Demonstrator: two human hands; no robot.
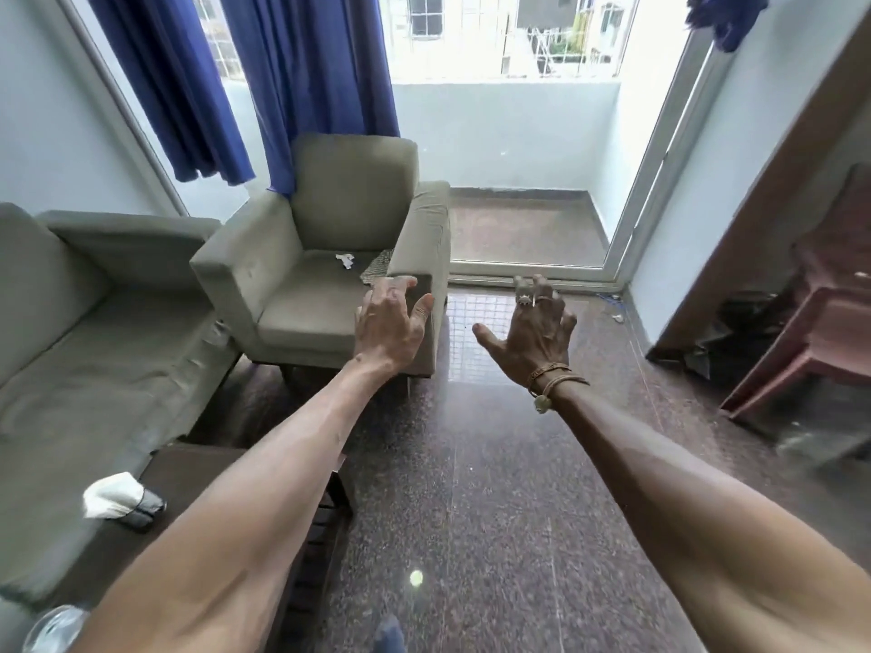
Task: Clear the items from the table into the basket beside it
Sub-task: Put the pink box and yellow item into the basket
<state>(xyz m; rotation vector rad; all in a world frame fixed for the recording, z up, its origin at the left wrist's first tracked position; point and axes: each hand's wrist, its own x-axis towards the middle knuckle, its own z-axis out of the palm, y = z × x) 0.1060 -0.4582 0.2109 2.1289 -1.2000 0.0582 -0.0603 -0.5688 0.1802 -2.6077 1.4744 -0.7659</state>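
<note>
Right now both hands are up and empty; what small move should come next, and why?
Probably lower the left hand toward the white cloth bundle on the dark table. Both it and the right hand are open in mid-air, holding nothing, and no basket is in view.

Below my left forearm sits a low dark brown wooden table (198, 468), most of its top hidden by my arm. On its near left part lies a crumpled white cloth bundle with a grey end (120, 499), resting flat on the wood. At the table's nearest corner I can see part of a clear rounded object (54, 629), too cut off to tell what it is. The table stands on a polished speckled brown stone floor (495, 487).
</note>
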